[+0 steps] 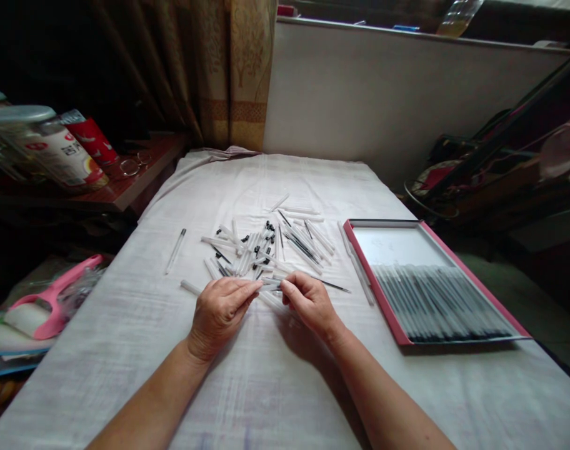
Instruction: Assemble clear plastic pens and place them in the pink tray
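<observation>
My left hand (pixel 226 307) is closed in a pinch around a clear pen barrel, most of it hidden by the fingers. Facing it, my right hand (pixel 307 303) pinches a thin dark-tipped pen refill close to the barrel's end. Whether the two pieces touch, I cannot make out. Just beyond my fingers lies a loose heap of translucent pen barrels (pixel 250 250), small black caps (pixel 269 230) and dark refills (pixel 302 248). Another dark refill (pixel 334 285) sticks out past my right knuckles. One capped pen (pixel 175 251) lies apart on the left.
To the right, a pink-edged box (pixel 395 312) holds a row of pens (pixel 439 303), with long clear strips (pixel 357 265) along its left side. A white cloth (pixel 125 350) covers the table. Jars (pixel 55 147) stand on a side table; a pink-handled roller (pixel 50 306) lies left.
</observation>
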### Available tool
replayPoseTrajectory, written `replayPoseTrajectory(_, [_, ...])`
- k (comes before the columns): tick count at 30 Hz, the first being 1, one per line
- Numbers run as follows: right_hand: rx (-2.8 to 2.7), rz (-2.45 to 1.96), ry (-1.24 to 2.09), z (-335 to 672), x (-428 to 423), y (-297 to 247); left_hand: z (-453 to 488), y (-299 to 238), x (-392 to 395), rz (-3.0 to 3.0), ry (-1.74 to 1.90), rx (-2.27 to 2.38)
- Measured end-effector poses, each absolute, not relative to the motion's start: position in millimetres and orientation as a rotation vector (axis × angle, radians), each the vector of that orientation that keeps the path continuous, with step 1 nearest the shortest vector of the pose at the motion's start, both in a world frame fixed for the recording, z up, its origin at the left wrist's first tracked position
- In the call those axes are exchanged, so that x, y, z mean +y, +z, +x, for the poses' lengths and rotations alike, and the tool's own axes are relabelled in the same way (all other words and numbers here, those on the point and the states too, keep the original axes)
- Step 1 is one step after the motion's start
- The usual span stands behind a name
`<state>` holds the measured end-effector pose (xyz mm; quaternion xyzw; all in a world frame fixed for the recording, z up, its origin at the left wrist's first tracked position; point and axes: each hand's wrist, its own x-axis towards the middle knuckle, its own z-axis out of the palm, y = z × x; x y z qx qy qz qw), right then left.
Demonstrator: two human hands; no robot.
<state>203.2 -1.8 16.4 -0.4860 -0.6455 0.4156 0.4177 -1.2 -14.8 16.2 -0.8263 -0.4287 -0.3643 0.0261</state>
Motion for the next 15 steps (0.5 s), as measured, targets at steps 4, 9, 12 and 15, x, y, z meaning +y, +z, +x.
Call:
replayPoseTrajectory(4, [-1.671, -1.245, 0.949, 197.8, -4.9, 23.8, -0.2, 19.9, -13.7, -2.442, -1.050, -1.379])
replayPoseTrajectory(9, [-1.948, -1.155, 0.727, 196.4, -5.2, 39.9, -5.0, 22.9, -14.6, -2.365, -0.945, -1.486])
replayPoseTrajectory(12, [-2.094, -1.185, 0.573, 197.1, 7.4, 45.1, -12.1, 25.7, -15.2, -2.353, -1.142, -1.639])
replayPoseTrajectory(15, [-2.204, -1.322, 0.404, 194.4, 28.2, 46.1, -18.2, 29.3, -14.2, -2.352, -1.402, -1.822])
